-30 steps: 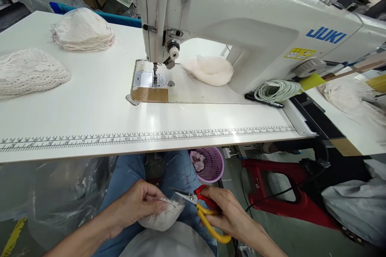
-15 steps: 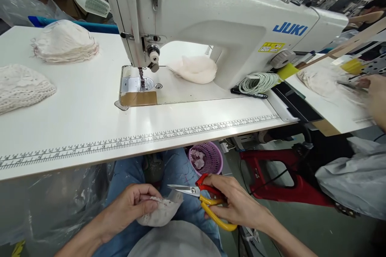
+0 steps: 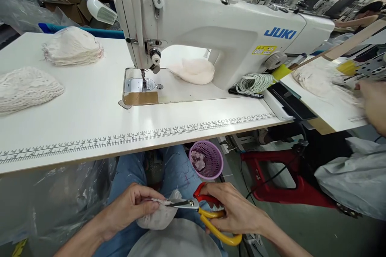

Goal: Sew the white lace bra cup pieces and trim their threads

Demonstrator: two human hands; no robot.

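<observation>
Over the lap, my left hand (image 3: 137,205) pinches the edge of a small white lace fabric piece (image 3: 158,219) between thumb and fingers. My right hand (image 3: 230,211) is closed around the handles of a pair of scissors (image 3: 208,219), one handle red and the other yellow. The blades point left and lie at the fabric's upper edge, close to my left fingertips. Whether they cut a thread or the cloth is too small to tell.
A white sewing machine (image 3: 211,20) stands on the table (image 3: 90,116) ahead, a pale fabric piece (image 3: 193,71) beneath its arm. Two fabric stacks (image 3: 72,46) lie left. A purple basket (image 3: 212,160) sits below the table. At right are a red stool (image 3: 271,196) and a co-worker's hand (image 3: 374,104).
The scissors have moved left, and their blades now meet the fabric's edge near my left fingers. My left hand keeps its hold. The view has shifted slightly.
</observation>
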